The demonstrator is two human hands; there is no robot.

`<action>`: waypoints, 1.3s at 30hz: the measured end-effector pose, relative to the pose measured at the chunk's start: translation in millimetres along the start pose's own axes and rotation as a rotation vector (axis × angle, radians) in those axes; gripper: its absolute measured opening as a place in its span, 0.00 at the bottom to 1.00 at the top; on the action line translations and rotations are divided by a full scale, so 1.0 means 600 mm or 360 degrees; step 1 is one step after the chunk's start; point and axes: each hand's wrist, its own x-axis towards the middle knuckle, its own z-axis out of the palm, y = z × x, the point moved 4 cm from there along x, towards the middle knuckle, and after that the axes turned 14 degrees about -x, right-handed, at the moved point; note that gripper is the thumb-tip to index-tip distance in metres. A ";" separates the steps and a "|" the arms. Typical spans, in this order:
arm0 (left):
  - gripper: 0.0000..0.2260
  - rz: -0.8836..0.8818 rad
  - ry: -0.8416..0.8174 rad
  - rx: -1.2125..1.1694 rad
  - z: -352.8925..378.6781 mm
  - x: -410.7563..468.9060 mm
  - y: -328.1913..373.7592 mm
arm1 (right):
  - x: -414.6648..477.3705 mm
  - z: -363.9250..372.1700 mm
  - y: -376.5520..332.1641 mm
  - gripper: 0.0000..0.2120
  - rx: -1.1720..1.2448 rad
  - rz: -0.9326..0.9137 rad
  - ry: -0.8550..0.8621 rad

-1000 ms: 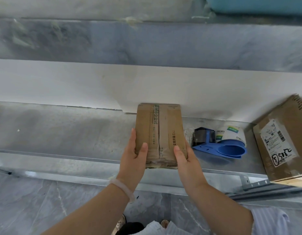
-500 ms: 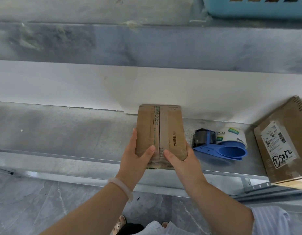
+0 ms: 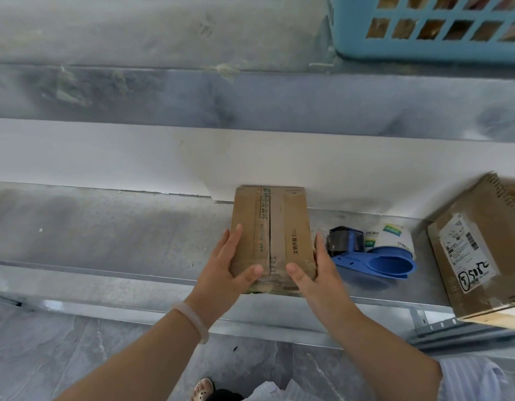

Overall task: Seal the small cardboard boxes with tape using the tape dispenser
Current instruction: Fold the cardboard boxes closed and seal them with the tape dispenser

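A small brown cardboard box lies flat on the grey metal shelf, its far end against the white wall strip. Old tape runs along its middle seam. My left hand holds the box's left side, thumb on top near the seam. My right hand holds the right side, thumb on top as well. A blue tape dispenser with a white roll lies on its side just right of the box, close to my right hand.
A larger cardboard box with a shipping label sits tilted at the shelf's right end. A blue plastic basket stands on the upper shelf at top right. Grey tiled floor and a sandalled foot show below.
My thumbs have slid toward the near end of the box's seam. The camera has tilted up, bringing the blue basket into view. Box and dispenser stay in place.
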 end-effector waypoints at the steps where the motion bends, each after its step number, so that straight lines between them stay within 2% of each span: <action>1: 0.44 0.0030 -0.0008 0.0045 -0.001 0.002 -0.001 | 0.001 -0.003 0.000 0.52 -0.0089 -0.0036 0.0019; 3: 0.48 0.0082 -0.0008 0.0101 0.002 0.003 -0.002 | 0.001 -0.005 -0.003 0.58 -0.0255 -0.0111 0.0017; 5: 0.51 0.0089 -0.0008 0.0157 0.008 0.002 -0.007 | 0.001 -0.001 -0.004 0.60 -0.0237 -0.0156 -0.0015; 12: 0.43 0.0176 -0.0138 0.0355 0.001 0.004 -0.006 | 0.001 0.005 0.007 0.51 -0.0159 -0.0258 -0.0156; 14: 0.42 0.0189 -0.0170 0.0215 -0.006 0.002 -0.012 | 0.001 0.004 0.012 0.49 -0.0122 -0.0248 -0.0224; 17: 0.39 0.0091 -0.0157 -0.0309 0.001 -0.006 -0.023 | -0.002 0.005 0.013 0.41 0.0103 -0.0176 -0.0294; 19: 0.36 0.0029 -0.0003 -0.0578 0.018 -0.017 -0.017 | -0.005 0.007 0.009 0.37 0.0245 -0.0101 -0.0215; 23: 0.25 0.0057 0.0468 -0.0512 0.042 -0.052 -0.009 | -0.011 0.016 0.011 0.29 0.0499 0.0075 0.0038; 26: 0.16 0.0121 0.0571 -0.0648 0.034 -0.067 -0.011 | -0.007 0.008 0.020 0.24 0.0551 0.0171 0.0076; 29: 0.16 0.0153 0.0596 -0.0467 -0.004 -0.068 -0.013 | 0.004 -0.015 0.032 0.23 0.0484 0.0189 -0.0079; 31: 0.19 0.0242 0.0727 -0.0086 -0.043 -0.059 -0.007 | 0.012 -0.030 0.033 0.25 0.0403 0.0146 -0.0227; 33: 0.25 0.0266 0.0799 0.0315 -0.080 -0.035 0.006 | 0.021 -0.043 0.022 0.27 0.0359 0.0086 -0.0339; 35: 0.31 0.0205 0.0611 0.0553 -0.103 -0.002 0.016 | 0.036 -0.050 0.007 0.27 0.0254 0.0040 -0.0399; 36: 0.33 0.0129 0.0452 0.0546 -0.109 0.013 0.017 | 0.044 -0.052 -0.005 0.26 0.0158 0.0018 -0.0391; 38: 0.32 -0.0037 0.0224 0.0460 -0.113 0.029 0.017 | 0.065 -0.056 -0.018 0.28 -0.0095 -0.0025 -0.0174; 39: 0.33 -0.0082 0.0211 0.0495 -0.116 0.030 0.018 | 0.069 -0.060 -0.021 0.30 -0.0164 0.0001 0.0008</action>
